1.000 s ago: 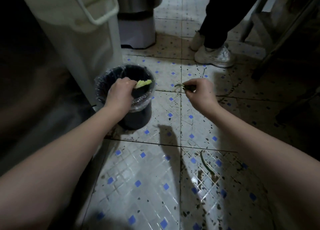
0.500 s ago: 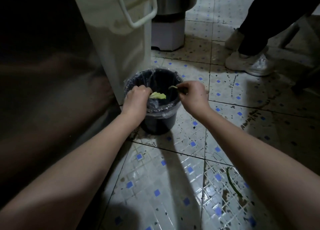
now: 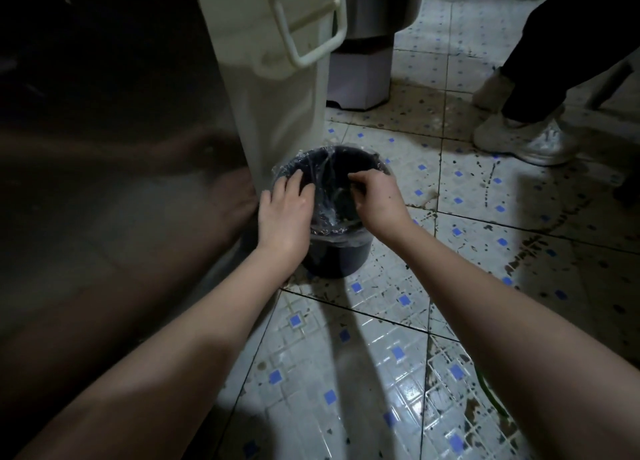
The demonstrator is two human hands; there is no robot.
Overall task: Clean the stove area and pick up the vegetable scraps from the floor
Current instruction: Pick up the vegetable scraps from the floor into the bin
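Left grip [image 3: 284, 210] released, fingers spread above lined bin [image 3: 339, 258]. Right grip [image 3: 377, 200] curled; contents cannot be told. Green scrap [image 3: 491, 399] well behind right grip: judged light, limp, slippery; pinch mid-length.

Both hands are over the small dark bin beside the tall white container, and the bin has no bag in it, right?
Not quite: the head view shows a clear plastic liner folded over the rim of the small dark bin. The rest holds: the left hand and the right hand are over it, beside the tall white container.
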